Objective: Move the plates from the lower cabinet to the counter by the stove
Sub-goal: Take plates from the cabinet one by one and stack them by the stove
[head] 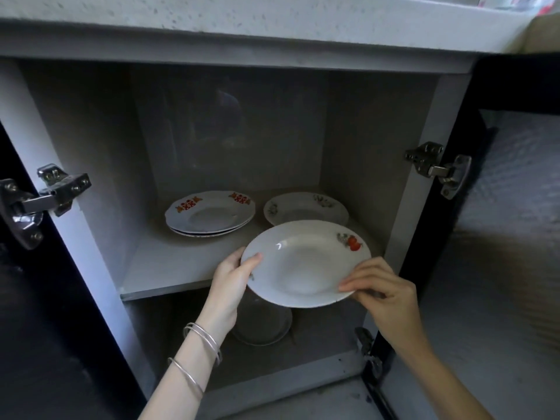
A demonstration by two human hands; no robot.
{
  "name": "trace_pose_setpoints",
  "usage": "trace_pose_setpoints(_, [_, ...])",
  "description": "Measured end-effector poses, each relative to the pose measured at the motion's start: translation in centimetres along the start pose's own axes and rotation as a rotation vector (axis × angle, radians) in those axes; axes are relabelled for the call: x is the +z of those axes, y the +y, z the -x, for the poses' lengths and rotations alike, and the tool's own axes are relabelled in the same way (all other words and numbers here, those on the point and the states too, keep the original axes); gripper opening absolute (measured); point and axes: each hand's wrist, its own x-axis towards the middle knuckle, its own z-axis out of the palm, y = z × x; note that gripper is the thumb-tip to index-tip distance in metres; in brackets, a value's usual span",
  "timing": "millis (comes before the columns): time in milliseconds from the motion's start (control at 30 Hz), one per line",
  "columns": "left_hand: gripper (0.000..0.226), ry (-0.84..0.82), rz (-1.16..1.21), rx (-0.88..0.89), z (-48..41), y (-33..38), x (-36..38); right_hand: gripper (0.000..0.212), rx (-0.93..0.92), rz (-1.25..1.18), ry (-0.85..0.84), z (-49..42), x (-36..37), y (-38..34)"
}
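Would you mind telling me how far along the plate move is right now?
Early. Done: the cabinet stands open. In hand: the left hand and right hand hold the plate with a red-and-green motif in front of the shelf. Left: the red-marked stack and the floral plate on the shelf, plus a dim plate in the bottom compartment.

The shelf (169, 268) is lying bare at front-left, leaving entry room — the held plate (306, 265) is blocking the front-right, while stacked plates (209, 216) and a flowered plate (303, 207) are occupying the back.
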Motion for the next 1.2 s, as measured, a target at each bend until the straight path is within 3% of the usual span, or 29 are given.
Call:
trace_pose_setpoints(133, [0.037,0.103,0.02,0.007,1.3,-0.4,-0.2,0.011,0.045,0.049,-0.173,1.7,-0.9,0.2])
trace_pose_setpoints(267, [0.044,0.111,0.055,0.057,2.6,-0.5,-0.2,0.041,0.195,0.107,-0.373,3.3,-2.1,0.5])
trace_pose_setpoints(333, [0.045,0.115,0.044,0.067,2.7,-0.5,-0.4,0.064,0.28,0.112,-0.341,3.2,-2.4,-0.1])
trace_pose_setpoints(400, [0.043,0.119,0.058,0.041,2.9,-0.5,-0.5,0.086,0.508,0.044,-0.266,2.2,-2.1,-1.4])
trace_pose_setpoints(467, [0.044,0.118,0.064,0.02,2.8,-0.5,-0.6,0.092,0.732,-0.11,-0.178,1.1,-1.6,-1.8])
trace_pose_setpoints(667, [0.048,0.08,-0.013,-0.001,4.7,4.1,-0.9,0.052,0.858,-0.072,-0.039,-0.8,-1.1,-5.2])
trace_pose_setpoints(833, [0.04,0.132,-0.171,-0.107,9.0,9.8,-1.3,0.048,1.062,-0.09,0.012,-3.3,-2.8,-12.7])
trace_pose_setpoints(967, [0.038,0.187,-0.312,-0.156,12.4,16.1,-0.9,0.043,1.111,-0.065,0.012,-7.0,-5.5,-19.9])
trace_pose_setpoints(1200, [0.044,-0.02,-0.406,-0.189,17.3,30.1,-0.1,0.04,1.22,-0.044,0.073,-13.3,-11.2,-32.8])
